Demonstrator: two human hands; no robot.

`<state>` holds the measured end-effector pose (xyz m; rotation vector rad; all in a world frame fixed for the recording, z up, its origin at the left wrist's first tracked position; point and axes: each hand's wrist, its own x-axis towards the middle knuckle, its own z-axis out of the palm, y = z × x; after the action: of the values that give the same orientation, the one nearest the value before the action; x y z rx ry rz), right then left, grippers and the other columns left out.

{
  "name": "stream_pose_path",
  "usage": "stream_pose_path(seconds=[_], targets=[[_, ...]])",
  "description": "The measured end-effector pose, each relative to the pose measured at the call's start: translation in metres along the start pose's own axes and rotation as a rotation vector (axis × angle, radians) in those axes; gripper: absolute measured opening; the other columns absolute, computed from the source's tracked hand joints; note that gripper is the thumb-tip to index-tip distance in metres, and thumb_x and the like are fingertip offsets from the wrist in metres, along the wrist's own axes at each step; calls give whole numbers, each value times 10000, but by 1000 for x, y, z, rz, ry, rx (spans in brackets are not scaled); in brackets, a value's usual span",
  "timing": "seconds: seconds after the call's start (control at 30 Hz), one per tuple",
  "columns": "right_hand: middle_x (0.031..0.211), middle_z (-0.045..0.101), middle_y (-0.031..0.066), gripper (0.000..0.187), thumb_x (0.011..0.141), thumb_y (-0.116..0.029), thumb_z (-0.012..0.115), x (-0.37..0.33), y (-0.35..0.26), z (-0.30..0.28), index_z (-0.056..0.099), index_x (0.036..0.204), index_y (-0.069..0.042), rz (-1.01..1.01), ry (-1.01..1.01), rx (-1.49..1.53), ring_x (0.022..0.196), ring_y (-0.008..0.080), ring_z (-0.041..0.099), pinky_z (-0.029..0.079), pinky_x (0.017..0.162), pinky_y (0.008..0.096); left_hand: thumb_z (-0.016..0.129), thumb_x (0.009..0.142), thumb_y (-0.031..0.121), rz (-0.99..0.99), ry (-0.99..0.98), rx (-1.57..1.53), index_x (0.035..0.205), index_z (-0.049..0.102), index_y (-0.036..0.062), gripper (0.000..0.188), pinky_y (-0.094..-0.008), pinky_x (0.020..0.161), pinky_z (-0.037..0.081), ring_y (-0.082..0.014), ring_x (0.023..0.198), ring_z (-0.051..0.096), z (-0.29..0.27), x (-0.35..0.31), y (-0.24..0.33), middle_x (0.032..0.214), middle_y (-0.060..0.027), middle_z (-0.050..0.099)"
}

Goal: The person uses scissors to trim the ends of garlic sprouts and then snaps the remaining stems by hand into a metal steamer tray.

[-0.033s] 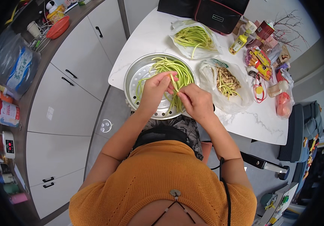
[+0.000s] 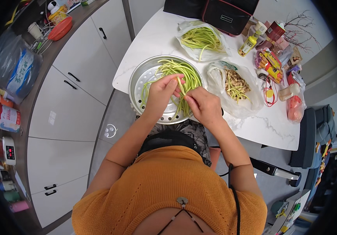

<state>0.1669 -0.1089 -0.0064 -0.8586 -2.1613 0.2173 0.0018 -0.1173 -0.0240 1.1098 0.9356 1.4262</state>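
Both hands meet over a round perforated metal pan (image 2: 140, 75) at the table's near left edge. My left hand (image 2: 160, 96) pinches a pale green garlic scape (image 2: 181, 87) between thumb and fingers. On the same stalk, just to the right, my right hand (image 2: 204, 105) closes its thumb and forefinger. Below them a loose heap of long garlic scapes (image 2: 192, 80) lies in the pan, mostly on its right side. Beside the pan, a white plastic bag (image 2: 254, 102) holds brownish trimmings and short green pieces (image 2: 237, 84). My fingers partly hide the held stalk.
Behind the pan, another plastic bag (image 2: 185, 28) holds more garlic scapes. A black case (image 2: 225, 17) stands at the back. A yellow-green bottle (image 2: 248, 45), snack packages (image 2: 272, 64) and a clear jar (image 2: 289, 92) crowd the table's right. White cabinets (image 2: 70, 105) line the left.
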Motion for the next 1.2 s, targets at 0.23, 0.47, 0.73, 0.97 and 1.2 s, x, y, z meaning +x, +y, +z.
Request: stream_pose_path(seconds=[0.23,0.47,0.73,0.97,1.2], targets=[[680,571,89,76,764,-125,656,-1,6,-3,604,768,-69,20,41,-23,561,268,572,452,493,346,507,905,91,107,-12,137,1129,575,-20,259,-231,707,480,-89,745,554,2,-3,5,985,-95,618],[671,563,88,74,766,-124,654,-3,6,-3,603,762,-70,2,39,-51,545,269,562,446,485,349,534,895,86,117,-20,179,1087,591,-28,230,-217,681,484,-86,720,574,1,-4,1,923,-85,627],[719,594,87,61,781,-119,641,-2,10,-7,617,791,-63,117,45,-1,593,266,586,461,522,336,549,881,72,63,-26,185,1022,620,-37,192,-198,625,492,-85,690,586,-2,-3,1,866,-77,637],[749,613,90,63,788,-113,636,-2,14,-15,640,814,-56,191,38,36,619,255,597,469,552,328,545,893,93,-59,87,-201,1025,606,-37,195,-192,621,502,-74,666,567,-9,2,1,875,-86,636],[771,627,100,85,791,-91,628,-16,36,-27,655,855,-43,363,82,62,623,235,598,469,574,287,500,921,114,-119,162,-563,1076,551,-16,208,-182,633,496,-66,701,556,-35,13,-3,908,-71,606]])
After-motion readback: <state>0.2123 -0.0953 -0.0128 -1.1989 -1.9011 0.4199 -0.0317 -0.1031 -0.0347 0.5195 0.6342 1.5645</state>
